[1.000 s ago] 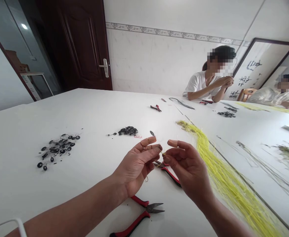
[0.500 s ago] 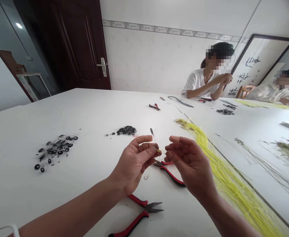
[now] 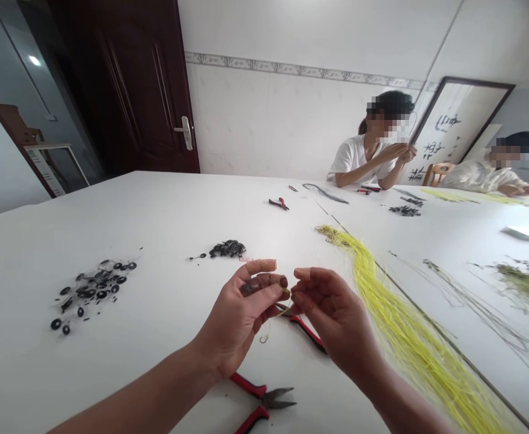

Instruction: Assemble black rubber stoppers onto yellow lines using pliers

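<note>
Thumb and fingers of my left hand (image 3: 246, 313) pinch a thin yellow fishing line (image 3: 286, 293) in front of me. My right hand (image 3: 332, 319) is close beside it, its thumb and forefinger closed on the line near the left fingertips. A small fish hook (image 3: 264, 339) dangles on the line below my left hand. Red-handled pliers (image 3: 307, 331) lie on the table behind my hands, partly covered. Another pair of open red-handled pliers (image 3: 273, 398) rests below my left wrist.
A long bundle of yellow line (image 3: 382, 295) runs along the table's right side. Black ring-shaped pieces lie in a loose pile (image 3: 95, 289) at left and a tighter pile (image 3: 227, 248) farther back. Two co-workers sit across the table; small pliers (image 3: 279, 204) lie toward them.
My right hand has moved left, closer to my left fingertips, narrowing the gap. The view has shifted slightly; both hands keep their pinch.
</note>
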Tool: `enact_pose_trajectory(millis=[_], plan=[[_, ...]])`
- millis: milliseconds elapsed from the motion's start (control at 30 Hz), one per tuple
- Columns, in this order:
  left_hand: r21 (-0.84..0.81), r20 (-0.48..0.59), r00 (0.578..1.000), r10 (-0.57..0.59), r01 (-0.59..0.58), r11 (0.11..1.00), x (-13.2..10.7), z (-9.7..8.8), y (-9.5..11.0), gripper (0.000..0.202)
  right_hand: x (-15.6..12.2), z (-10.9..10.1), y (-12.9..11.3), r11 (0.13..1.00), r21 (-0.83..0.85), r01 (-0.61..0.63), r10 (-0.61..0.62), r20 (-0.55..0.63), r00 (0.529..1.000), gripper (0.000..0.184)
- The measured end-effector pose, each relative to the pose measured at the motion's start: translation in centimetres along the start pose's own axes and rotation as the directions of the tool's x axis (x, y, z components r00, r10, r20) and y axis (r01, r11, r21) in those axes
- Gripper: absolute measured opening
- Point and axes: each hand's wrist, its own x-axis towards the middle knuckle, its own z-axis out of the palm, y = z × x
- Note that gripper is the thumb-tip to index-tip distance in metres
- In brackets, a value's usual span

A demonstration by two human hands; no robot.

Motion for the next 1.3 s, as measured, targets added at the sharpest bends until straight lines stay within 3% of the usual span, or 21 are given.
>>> enact_pose_trajectory(millis=[133,267,367,467,733,1000,1133,1300], plan=[[0.073,-0.025,0.999,0.036,-0.035,0.997,0.2,-0.3,0.2,0.027,0.1,-0.3,0.0,0.997,-0.078,-0.008,0.006,-0.023,1.0,0.019],[0.146,-0.053,0.996,0.071,-0.062,0.987,0.5,-0.4,0.2,0.03,0.0,-0.7,-0.3,0.977,-0.21,0.042,-0.064,-0.097,0.993,0.022],[0.184,-0.038,0.994,0.104,-0.095,0.978,0.8,-0.3,0.0,0.031,-0.3,-0.5,-0.6,0.962,-0.269,0.047,-0.056,-0.026,0.998,0.034],[0.2,0.006,0.989,0.15,-0.148,0.969,0.8,-0.1,-0.2,0.029,-0.5,-0.2,-0.8,0.951,-0.306,0.038,-0.039,0.006,0.999,0.032],[0.333,0.089,0.938,0.335,-0.345,0.878,0.9,-0.3,0.1,0.027,0.0,-0.8,-0.7,0.975,-0.216,-0.058,0.055,-0.021,0.998,0.027],[0.395,0.079,0.924,0.373,-0.373,0.84,1.1,-0.9,0.8,0.03,0.3,-0.6,-0.4,0.99,0.017,-0.144,0.143,0.043,0.989,0.028],[0.413,0.063,0.916,0.395,-0.384,0.826,1.2,-1.2,1.5,0.029,0.5,-0.8,-0.7,0.97,0.043,-0.24,0.234,0.12,0.965,0.031],[0.393,0.046,0.94,0.338,-0.328,0.859,1.1,-1.2,2.0,0.03,0.6,-1.1,-0.7,0.967,-0.005,-0.256,0.254,0.115,0.96,0.027]])
